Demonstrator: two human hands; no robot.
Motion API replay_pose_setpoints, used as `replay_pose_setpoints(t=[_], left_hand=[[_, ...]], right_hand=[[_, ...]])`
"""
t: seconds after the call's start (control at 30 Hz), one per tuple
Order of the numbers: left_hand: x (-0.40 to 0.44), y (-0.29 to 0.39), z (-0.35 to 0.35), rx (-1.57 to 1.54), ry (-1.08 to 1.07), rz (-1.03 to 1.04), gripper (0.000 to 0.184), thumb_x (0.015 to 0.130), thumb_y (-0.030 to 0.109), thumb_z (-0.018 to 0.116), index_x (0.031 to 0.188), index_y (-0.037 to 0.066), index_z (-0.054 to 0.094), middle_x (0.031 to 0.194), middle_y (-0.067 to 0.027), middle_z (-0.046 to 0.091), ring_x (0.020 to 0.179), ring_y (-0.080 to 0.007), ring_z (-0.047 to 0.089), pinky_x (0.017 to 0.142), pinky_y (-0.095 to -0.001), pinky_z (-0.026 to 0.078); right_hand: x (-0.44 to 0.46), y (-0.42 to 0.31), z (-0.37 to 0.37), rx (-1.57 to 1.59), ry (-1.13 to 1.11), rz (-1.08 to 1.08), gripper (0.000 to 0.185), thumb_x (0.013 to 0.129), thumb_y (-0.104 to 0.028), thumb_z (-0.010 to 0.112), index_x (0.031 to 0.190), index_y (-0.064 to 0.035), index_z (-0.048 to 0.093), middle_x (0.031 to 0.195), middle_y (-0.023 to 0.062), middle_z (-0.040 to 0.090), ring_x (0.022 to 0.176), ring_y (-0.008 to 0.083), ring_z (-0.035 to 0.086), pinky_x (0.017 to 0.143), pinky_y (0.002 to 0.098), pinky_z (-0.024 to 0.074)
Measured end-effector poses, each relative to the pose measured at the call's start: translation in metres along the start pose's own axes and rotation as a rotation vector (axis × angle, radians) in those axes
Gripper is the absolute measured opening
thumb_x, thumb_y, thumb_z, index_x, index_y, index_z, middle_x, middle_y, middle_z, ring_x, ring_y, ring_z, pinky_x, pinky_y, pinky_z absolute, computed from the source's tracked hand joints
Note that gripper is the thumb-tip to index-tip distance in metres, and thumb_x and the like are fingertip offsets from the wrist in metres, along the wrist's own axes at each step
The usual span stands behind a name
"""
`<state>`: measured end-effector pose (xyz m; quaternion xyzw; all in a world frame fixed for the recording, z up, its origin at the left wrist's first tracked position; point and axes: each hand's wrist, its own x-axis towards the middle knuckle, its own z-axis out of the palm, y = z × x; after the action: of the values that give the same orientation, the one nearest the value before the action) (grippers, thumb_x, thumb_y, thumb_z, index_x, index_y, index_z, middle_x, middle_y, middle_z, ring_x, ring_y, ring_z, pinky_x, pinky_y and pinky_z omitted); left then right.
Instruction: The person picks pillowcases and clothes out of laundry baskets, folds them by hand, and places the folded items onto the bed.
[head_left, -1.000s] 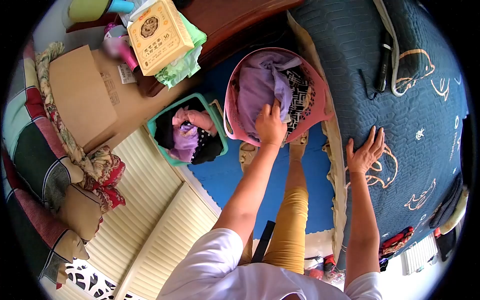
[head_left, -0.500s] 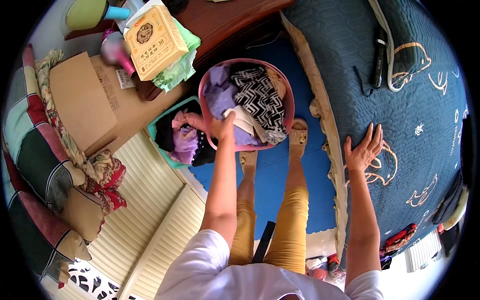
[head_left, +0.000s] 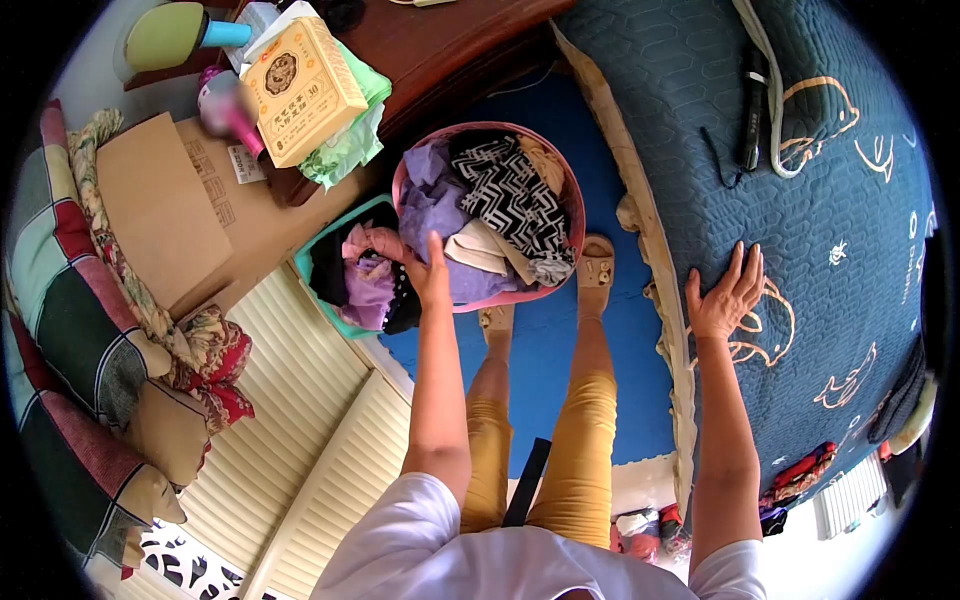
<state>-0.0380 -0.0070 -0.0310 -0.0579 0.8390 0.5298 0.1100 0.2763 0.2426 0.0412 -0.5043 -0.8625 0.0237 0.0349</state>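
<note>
Blue mat (head_left: 632,390) carries a full pink basket (head_left: 500,300) beside the bed (head_left: 850,225).
Left hand (head_left: 430,283) meets the basket's left rim, its grip I can't make out; right hand (head_left: 728,305) lies flat, fingers spread, on the bed. Soft clothes (head_left: 515,195) fill the basket, probably bendy, best held by opposite rims.

Yellow box (head_left: 303,92): "30", Chinese characters
White label (head_left: 246,164), box's lower left: too small
Quilt (head_left: 800,225), right of box: lettering unclear
</note>
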Motion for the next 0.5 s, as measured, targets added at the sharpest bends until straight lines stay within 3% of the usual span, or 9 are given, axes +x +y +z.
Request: replay_pose_setpoints(t=[0.03, 0.1, 0.13, 0.17, 0.23, 0.27, 0.5], left_hand=[[0.008, -0.01, -0.001, 0.001, 0.0, -0.001, 0.063, 0.074, 0.032, 0.074, 0.118, -0.006, 0.05, 0.113, -0.0181, 0.058, 0.107, -0.0253, 0.054, 0.092, -0.0319, 0.04], [0.031, -0.035, -0.012, 0.417, -0.094, -0.241, 0.06, 0.074, 0.027, 0.074, 0.118, -0.006, 0.05, 0.114, -0.0188, 0.058, 0.107, -0.0252, 0.054, 0.091, -0.0312, 0.04], [0.037, -0.042, -0.013, 0.201, -0.194, -0.217, 0.054, 0.072, 0.019, 0.073, 0.115, -0.006, 0.052, 0.115, -0.0191, 0.058, 0.105, -0.0249, 0.056, 0.09, -0.0309, 0.04], [0.044, -0.047, -0.02, 0.2, -0.195, -0.213, 0.054, 0.072, 0.019, 0.073, 0.115, -0.006, 0.052, 0.115, -0.0191, 0.058, 0.105, -0.0249, 0.056, 0.09, -0.0309, 0.04], [0.042, -0.01, -0.023, 0.3, -0.22, -0.167, 0.043, 0.075, 0.004, 0.066, 0.115, -0.005, 0.054, 0.112, -0.0107, 0.06, 0.1, -0.02, 0.056, 0.089, -0.0294, 0.04], [0.037, 0.004, -0.024, 0.299, -0.183, -0.172, 0.039, 0.073, -0.001, 0.062, 0.111, -0.004, 0.055, 0.111, -0.011, 0.06, 0.099, -0.0205, 0.057, 0.088, -0.0307, 0.041], [0.003, 0.054, -0.05, 0.001, -0.091, -0.269, 0.044, 0.071, -0.006, 0.061, 0.114, -0.004, 0.052, 0.108, -0.0124, 0.059, 0.096, -0.0221, 0.057, 0.088, -0.0308, 0.042]], right_hand=[[0.0, 0.0, 0.0, 0.007, 0.001, -0.003, 0.077, 0.074, -0.04, 0.06, 0.137, -0.0058, 0.033, 0.144, 0.0169, 0.025, 0.135, 0.0345, 0.02, 0.11, 0.0506, 0.0144], [0.001, -0.001, -0.001, 0.009, 0.01, -0.008, 0.076, 0.074, -0.04, 0.06, 0.137, -0.0058, 0.033, 0.144, 0.017, 0.026, 0.134, 0.0345, 0.02, 0.11, 0.0506, 0.0146], [0.001, -0.002, -0.001, 0.009, 0.02, -0.013, 0.076, 0.074, -0.04, 0.06, 0.137, -0.0058, 0.033, 0.143, 0.0172, 0.026, 0.134, 0.0345, 0.02, 0.109, 0.0506, 0.0147], [0.001, -0.002, -0.001, 0.011, 0.024, -0.012, 0.076, 0.074, -0.04, 0.06, 0.137, -0.0058, 0.033, 0.143, 0.0172, 0.026, 0.134, 0.0345, 0.02, 0.109, 0.0506, 0.0147], [0.001, -0.001, -0.001, 0.008, 0.021, -0.009, 0.076, 0.074, -0.04, 0.06, 0.137, -0.0058, 0.034, 0.143, 0.0173, 0.026, 0.134, 0.0345, 0.021, 0.109, 0.0503, 0.0152], [0.0, -0.002, -0.002, 0.01, 0.02, -0.008, 0.076, 0.074, -0.04, 0.06, 0.137, -0.0058, 0.034, 0.143, 0.0173, 0.026, 0.134, 0.0345, 0.021, 0.109, 0.0503, 0.0152], [0.001, -0.001, -0.001, 0.006, 0.028, -0.017, 0.076, 0.074, -0.04, 0.06, 0.136, -0.0054, 0.034, 0.143, 0.0176, 0.026, 0.134, 0.0345, 0.021, 0.109, 0.05, 0.0155]])
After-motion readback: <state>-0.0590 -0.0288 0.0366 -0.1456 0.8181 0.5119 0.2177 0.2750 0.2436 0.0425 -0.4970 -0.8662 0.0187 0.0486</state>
